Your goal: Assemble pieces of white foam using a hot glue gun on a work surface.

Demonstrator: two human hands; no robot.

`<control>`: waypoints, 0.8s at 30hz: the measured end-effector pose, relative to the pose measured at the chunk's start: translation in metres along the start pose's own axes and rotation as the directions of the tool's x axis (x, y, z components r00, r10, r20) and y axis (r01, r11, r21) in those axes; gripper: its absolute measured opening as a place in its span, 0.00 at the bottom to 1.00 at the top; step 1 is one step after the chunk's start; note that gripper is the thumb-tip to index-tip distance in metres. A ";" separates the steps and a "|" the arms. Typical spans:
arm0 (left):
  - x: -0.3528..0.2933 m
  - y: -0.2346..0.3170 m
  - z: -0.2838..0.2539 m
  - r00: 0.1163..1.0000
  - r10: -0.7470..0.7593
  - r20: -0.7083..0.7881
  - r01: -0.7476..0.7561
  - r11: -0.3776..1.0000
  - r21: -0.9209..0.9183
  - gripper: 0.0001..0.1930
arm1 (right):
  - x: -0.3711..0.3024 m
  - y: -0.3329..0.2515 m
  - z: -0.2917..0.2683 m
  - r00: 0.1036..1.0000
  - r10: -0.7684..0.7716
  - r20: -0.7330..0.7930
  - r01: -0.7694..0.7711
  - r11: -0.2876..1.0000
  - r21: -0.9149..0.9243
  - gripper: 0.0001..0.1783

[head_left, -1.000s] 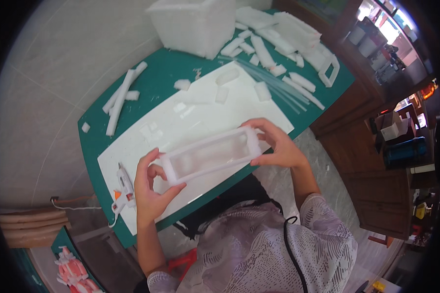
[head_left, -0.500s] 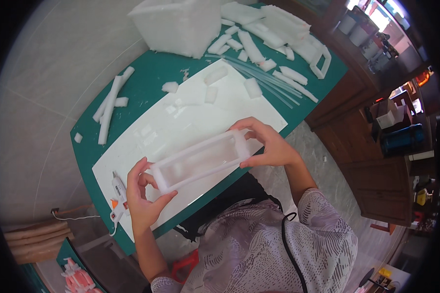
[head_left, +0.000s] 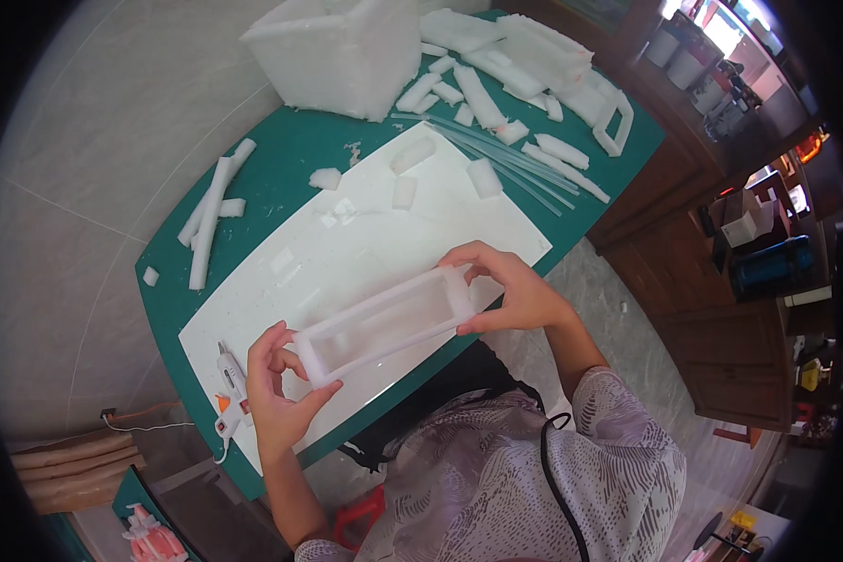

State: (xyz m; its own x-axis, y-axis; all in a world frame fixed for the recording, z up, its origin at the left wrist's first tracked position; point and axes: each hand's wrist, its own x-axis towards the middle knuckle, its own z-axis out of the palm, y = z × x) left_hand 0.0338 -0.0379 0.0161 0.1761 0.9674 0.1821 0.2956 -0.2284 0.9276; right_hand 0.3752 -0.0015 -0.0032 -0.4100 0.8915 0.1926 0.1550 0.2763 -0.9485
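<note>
A long rectangular frame of white foam (head_left: 384,351) is held up in both hands over the table, tilted with its right end farther away. My left hand (head_left: 286,384) grips the near left end between thumb and fingers. At the other end, my right hand (head_left: 508,290) pinches the short side, thumb below and fingers above. Below the frame lies a glossy white board (head_left: 281,258). Just left of my left hand rests a white glue gun (head_left: 231,375) with an orange part, its cable running off the table edge.
A big white foam box (head_left: 332,61) stands at the back of the green table (head_left: 281,150). Foam offcuts (head_left: 478,98) and clear thin sticks (head_left: 510,159) lie at the back right, foam strips (head_left: 211,220) at the left. Small foam blocks (head_left: 404,193) sit on the board. Wooden cabinets (head_left: 702,318) stand right.
The view has shifted slightly. Both hands still hold the foam frame at its two ends, with almost the same pose; the frame sits slightly lower in the picture.
</note>
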 end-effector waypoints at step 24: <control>-0.001 -0.006 0.005 0.999 0.031 0.042 -0.024 0.987 -0.158 0.44 | -0.002 0.000 -0.002 0.984 0.138 0.111 -0.153 0.978 0.143 0.38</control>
State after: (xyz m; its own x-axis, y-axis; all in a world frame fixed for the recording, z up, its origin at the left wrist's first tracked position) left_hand 0.0369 -0.0378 0.0084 0.2250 0.9542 0.1970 0.1395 -0.2316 0.9627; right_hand 0.3781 -0.0025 -0.0034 -0.4819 0.8757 0.0307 0.0861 0.0822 -0.9929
